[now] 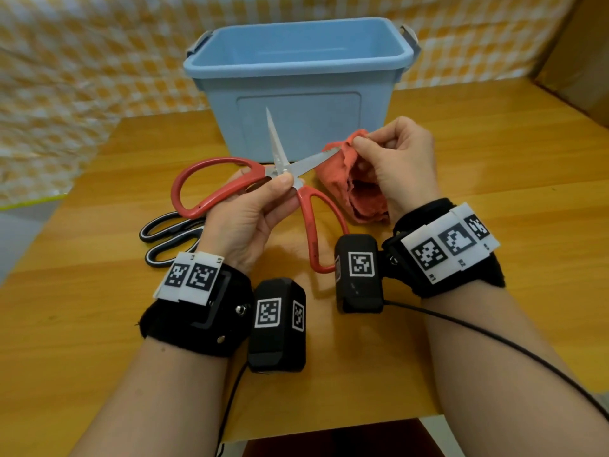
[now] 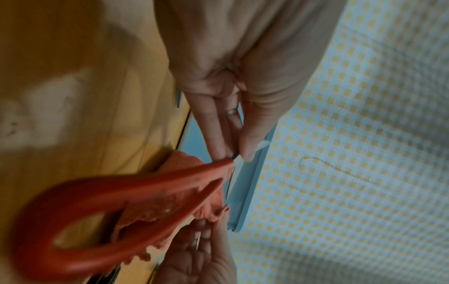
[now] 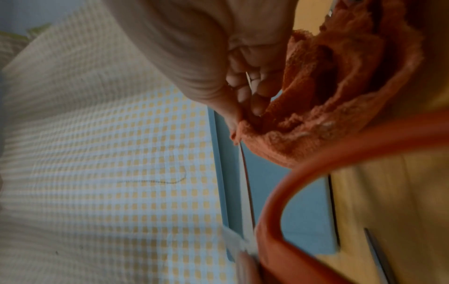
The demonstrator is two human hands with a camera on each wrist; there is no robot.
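My left hand (image 1: 260, 206) pinches red-handled scissors (image 1: 217, 189) at the pivot, thumb on top, and holds them above the table with the blades spread wide. One blade points up, the other points right into a red cloth (image 1: 349, 179). My right hand (image 1: 392, 159) grips that cloth and pinches it around the right blade's tip. In the left wrist view my left hand (image 2: 233, 153) pinches the metal by the red handle of the scissors (image 2: 102, 207), with the cloth (image 2: 184, 194) behind. The right wrist view shows my right hand (image 3: 245, 107) bunching the cloth (image 3: 323, 107) over the blade.
A blue plastic bin (image 1: 296, 80), open and holding nothing I can see, stands just behind the scissors. A second pair of scissors (image 1: 168, 239) with black handles lies on the wooden table (image 1: 494, 199) at the left, under my left hand. Checked fabric hangs behind.
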